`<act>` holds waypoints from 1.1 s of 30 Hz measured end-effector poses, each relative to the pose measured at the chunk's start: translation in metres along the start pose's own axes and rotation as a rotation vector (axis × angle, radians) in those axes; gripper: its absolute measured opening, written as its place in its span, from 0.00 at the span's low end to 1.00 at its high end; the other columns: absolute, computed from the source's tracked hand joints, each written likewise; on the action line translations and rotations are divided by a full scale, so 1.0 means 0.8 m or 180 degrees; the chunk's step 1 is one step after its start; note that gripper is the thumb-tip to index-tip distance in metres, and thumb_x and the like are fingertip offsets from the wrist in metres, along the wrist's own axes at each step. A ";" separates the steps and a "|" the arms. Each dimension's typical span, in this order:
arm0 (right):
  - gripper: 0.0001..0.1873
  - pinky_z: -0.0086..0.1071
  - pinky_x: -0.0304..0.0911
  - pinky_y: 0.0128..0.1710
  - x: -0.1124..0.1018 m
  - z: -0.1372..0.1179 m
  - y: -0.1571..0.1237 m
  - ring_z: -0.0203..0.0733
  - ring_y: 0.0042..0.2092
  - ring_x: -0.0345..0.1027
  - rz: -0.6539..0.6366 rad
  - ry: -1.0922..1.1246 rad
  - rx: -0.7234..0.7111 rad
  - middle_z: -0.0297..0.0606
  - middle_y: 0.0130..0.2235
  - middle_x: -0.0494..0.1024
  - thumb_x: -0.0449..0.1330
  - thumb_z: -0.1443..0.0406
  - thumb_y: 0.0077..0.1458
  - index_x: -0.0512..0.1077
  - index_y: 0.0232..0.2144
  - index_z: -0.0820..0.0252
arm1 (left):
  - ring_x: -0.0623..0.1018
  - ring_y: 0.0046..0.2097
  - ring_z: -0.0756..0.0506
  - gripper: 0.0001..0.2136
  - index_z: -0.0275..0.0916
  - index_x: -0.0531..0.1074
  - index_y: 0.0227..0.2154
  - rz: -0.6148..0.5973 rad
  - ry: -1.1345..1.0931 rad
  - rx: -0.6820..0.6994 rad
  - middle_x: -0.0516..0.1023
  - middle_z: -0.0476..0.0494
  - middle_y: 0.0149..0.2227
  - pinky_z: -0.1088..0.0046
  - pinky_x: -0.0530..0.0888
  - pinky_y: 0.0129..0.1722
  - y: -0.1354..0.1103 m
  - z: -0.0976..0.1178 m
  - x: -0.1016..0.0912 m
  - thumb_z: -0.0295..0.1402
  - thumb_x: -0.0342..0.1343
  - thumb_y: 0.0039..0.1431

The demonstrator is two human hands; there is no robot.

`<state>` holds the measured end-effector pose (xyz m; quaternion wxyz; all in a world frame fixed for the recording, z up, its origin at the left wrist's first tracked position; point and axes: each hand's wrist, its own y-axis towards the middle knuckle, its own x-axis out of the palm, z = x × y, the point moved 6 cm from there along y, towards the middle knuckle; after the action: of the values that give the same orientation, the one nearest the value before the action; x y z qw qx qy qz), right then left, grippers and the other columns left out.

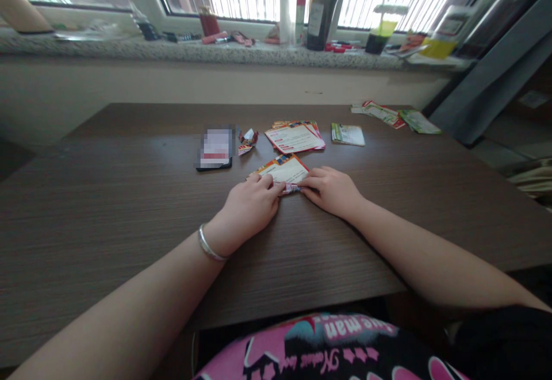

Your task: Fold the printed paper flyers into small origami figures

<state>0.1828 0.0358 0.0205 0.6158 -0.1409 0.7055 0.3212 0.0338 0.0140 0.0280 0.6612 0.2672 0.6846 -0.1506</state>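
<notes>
A printed sheet of paper (pixel 287 168), white with an orange border, lies on the table under my fingers. Along its near edge runs a narrow folded strip. My left hand (pixel 252 204), with a silver bangle at the wrist, presses the left part of that strip, fingers bent over it. At the right end my right hand (pixel 334 191) pinches the same strip between thumb and fingers. Just beyond the sheet is a stack of similar printed sheets (pixel 295 137). A small folded paper piece (pixel 247 141) with red and orange print sits to the left of the stack.
A phone (pixel 215 149) with a blurred-out screen lies on the table (pixel 129 207) at left. To the right are a small green-and-white stack of papers (pixel 347 134) and more printed papers (pixel 382 114) near the far edge. Bottles (pixel 323 15) and small items line the windowsill (pixel 259 52).
</notes>
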 end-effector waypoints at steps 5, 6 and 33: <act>0.15 0.34 0.60 0.38 -0.005 0.000 -0.002 0.43 0.43 0.68 -0.0033 -0.0028 0.0016 0.38 0.41 0.79 0.52 0.59 0.63 0.78 0.40 0.53 | 0.71 0.48 0.36 0.17 0.40 0.70 0.52 0.0015 0.0040 -0.0038 0.73 0.34 0.45 0.61 0.71 0.42 -0.001 0.003 -0.002 0.34 0.45 0.65; 0.15 0.34 0.60 0.38 -0.005 -0.001 -0.002 0.43 0.43 0.68 -0.0044 -0.0039 0.0013 0.38 0.41 0.78 0.52 0.59 0.63 0.78 0.40 0.53 | 0.72 0.47 0.36 0.17 0.40 0.70 0.52 0.0013 0.0042 -0.0044 0.73 0.34 0.45 0.60 0.71 0.42 -0.001 0.004 -0.003 0.33 0.45 0.64; 0.17 0.32 0.60 0.38 -0.014 -0.006 -0.004 0.43 0.45 0.68 -0.0417 -0.0319 0.0176 0.38 0.44 0.77 0.49 0.60 0.64 0.77 0.44 0.52 | 0.70 0.52 0.37 0.20 0.32 0.65 0.57 0.0067 -0.0063 0.0519 0.71 0.33 0.50 0.57 0.69 0.55 -0.003 0.023 0.000 0.34 0.45 0.65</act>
<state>0.1828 0.0280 0.0309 0.6737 -0.1534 0.6717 0.2672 0.0476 0.0015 0.0263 0.6456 0.3258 0.6606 -0.2015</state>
